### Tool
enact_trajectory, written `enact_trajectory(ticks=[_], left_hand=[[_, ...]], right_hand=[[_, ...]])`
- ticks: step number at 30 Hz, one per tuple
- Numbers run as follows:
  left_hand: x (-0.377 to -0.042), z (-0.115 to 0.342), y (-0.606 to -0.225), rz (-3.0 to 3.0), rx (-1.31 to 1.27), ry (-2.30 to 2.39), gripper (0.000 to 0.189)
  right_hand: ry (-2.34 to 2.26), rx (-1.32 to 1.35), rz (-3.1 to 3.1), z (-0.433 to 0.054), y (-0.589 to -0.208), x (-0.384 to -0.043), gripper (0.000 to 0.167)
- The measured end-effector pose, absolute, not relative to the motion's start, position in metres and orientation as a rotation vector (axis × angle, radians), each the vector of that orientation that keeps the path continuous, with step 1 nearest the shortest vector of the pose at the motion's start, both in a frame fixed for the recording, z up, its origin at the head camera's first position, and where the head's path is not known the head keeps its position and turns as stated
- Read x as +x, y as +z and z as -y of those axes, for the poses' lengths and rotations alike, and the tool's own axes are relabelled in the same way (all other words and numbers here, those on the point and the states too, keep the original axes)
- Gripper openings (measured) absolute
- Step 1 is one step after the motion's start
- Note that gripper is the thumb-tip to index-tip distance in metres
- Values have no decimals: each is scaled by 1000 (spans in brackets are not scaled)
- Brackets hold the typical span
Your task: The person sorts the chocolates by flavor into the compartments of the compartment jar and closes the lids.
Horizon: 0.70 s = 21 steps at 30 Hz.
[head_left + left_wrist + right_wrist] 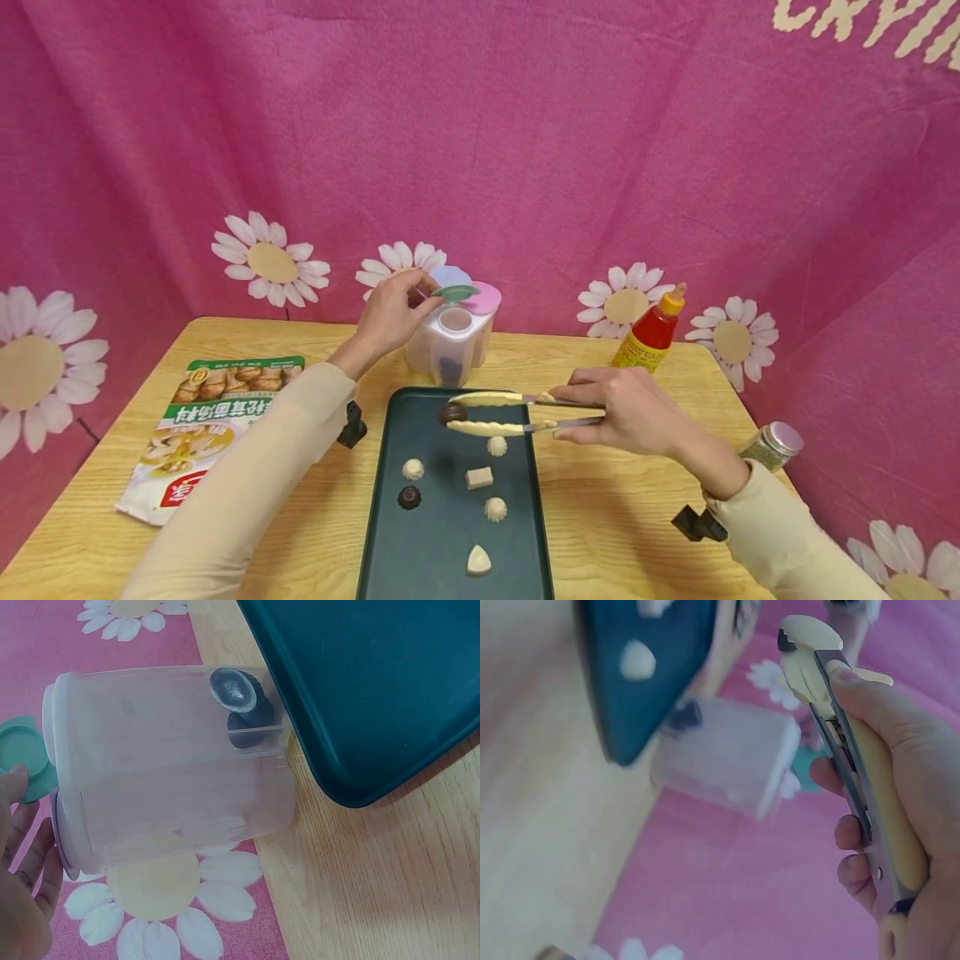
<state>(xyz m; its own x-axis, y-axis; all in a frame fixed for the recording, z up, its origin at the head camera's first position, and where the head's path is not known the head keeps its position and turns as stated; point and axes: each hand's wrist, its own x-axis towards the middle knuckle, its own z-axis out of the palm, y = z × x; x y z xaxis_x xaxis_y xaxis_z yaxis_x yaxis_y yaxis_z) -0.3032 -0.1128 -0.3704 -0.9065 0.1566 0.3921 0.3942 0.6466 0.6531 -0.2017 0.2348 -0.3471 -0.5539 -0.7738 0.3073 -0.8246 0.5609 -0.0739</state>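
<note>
A magenta fabric sheet (487,167) encloses the rear and both sides of the area, with vertical folds. Large printed daisies with white petals and pale yellow centres (272,262) are distributed along its lower portion. Cream raised-look lettering (843,21) is cut off at upper right. A light-brown wood-grain table (600,508) has rounded rear corners. Lighting is diffuse; shadows are soft-edged.

The pink cloth (480,150) reads, cropped, "CRYIN"; the bag (197,435), "松茸菌汤料".
</note>
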Motion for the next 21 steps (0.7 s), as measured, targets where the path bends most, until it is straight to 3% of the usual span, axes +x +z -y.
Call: enact_trajectory(ticks=[9,21], left_hand=[[-305,114,-373,2550,-446,-1130,16],[-305,114,-372,2550,-464,-1120,16]], right_hand=[[313,1136,2568,-239,-321,-241,53],[306,1003,2620,-230,-313,-278,52]])
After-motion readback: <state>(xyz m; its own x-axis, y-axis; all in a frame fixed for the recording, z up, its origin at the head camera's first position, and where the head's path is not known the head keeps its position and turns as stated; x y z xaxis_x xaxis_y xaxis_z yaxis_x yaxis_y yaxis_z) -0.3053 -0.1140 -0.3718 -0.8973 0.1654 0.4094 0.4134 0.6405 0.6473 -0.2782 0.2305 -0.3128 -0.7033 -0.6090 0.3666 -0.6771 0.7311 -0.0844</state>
